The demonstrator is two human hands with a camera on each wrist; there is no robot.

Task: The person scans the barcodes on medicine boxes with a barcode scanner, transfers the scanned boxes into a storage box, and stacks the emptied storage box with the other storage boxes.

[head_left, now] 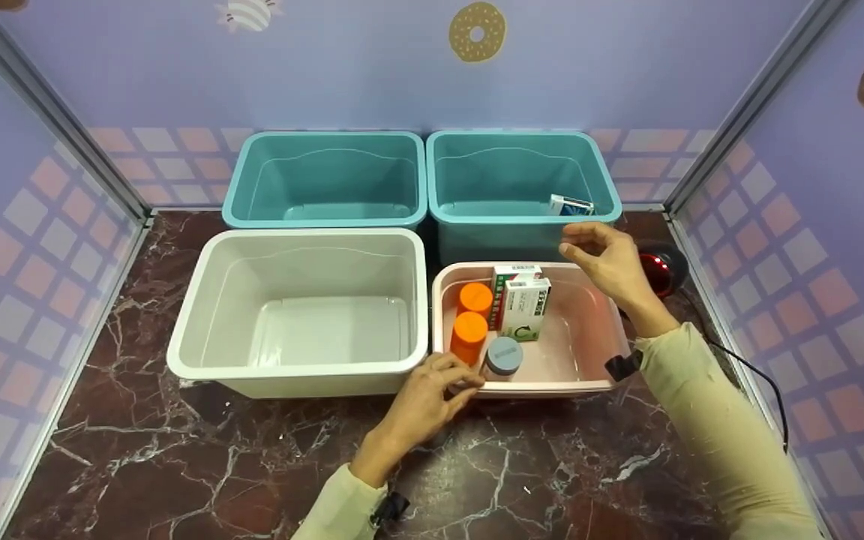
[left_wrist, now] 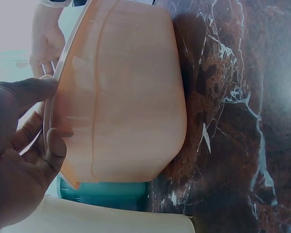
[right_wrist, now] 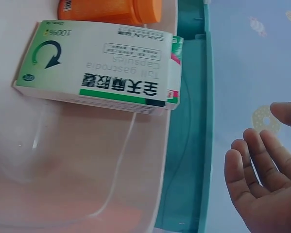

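Note:
My left hand point(head_left: 421, 397) pinches the near left corner of a pink bin point(head_left: 544, 388), thumb and fingers on either side of its rim in the left wrist view. Inside that bin stand two orange-capped bottles point(head_left: 470, 328), a grey-capped bottle point(head_left: 504, 355) and a white-and-green capsule box point(head_left: 524, 309). Another medicine box point(head_left: 501, 279) is partly hidden behind the capsule box. Holding nothing, my right hand point(head_left: 608, 262) hovers by the near rim of the right teal bin point(head_left: 526, 220), fingers loosely bent. A small white-and-blue box point(head_left: 571, 205) lies in that teal bin.
A white bin point(head_left: 297, 373) stands left of the pink one, with another teal bin point(head_left: 325, 223) behind it. At the right, a black device with red lights point(head_left: 661, 270) trails a black cable point(head_left: 758, 367). Patterned walls enclose the dark marbled table point(head_left: 252, 465).

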